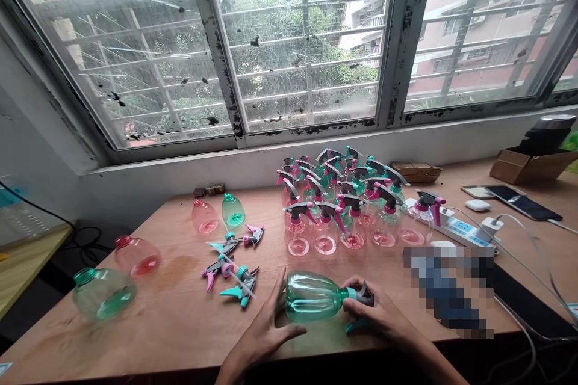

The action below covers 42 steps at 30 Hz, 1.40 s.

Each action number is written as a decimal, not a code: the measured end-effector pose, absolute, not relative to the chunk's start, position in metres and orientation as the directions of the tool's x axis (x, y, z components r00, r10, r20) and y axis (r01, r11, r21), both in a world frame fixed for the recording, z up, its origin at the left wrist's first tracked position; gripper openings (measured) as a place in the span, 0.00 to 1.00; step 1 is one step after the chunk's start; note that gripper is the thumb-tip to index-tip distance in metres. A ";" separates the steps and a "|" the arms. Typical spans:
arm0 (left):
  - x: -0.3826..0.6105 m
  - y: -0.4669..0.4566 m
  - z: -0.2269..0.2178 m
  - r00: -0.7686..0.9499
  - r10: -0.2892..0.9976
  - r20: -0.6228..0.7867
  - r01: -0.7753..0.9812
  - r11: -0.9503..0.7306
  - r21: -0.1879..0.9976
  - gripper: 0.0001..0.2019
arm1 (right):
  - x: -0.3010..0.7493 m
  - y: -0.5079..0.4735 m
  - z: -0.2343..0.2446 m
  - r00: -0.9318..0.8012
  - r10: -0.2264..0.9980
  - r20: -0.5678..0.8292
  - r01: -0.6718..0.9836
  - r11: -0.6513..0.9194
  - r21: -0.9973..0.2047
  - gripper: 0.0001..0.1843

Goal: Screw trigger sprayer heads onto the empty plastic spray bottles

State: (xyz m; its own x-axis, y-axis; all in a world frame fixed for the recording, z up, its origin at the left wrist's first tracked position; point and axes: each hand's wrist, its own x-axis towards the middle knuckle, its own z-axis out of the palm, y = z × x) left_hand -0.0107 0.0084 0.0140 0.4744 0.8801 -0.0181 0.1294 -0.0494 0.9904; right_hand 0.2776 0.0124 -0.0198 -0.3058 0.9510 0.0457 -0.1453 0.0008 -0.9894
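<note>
Green spray bottle (311,296), held horizontally over the table's (180,337) near side: right hand (372,308) gripping its spray head (365,296); left hand (273,322) open around its base. Loose trigger sprayers (247,286) lie on the table's left half; assembled bottles (352,200) stand toward its far edge.

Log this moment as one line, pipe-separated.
left grip: open at base of green bottle | right grip: closed on its spray head | green bottle: horizontal | loose spray heads, headless bottles: on table, left
</note>
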 end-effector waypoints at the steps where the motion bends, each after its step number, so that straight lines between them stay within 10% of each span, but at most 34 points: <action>1: -0.011 0.008 0.014 0.475 0.879 -0.035 0.135 -0.033 0.990 0.53 | 0.278 0.012 -0.020 -0.302 0.952 0.042 -0.139 0.000 -0.990 0.22; 42: -0.012 0.006 0.019 0.458 0.888 -0.039 0.227 -0.074 0.971 0.54 | 0.278 0.013 -0.022 -0.306 0.951 0.042 -0.129 0.002 -0.992 0.22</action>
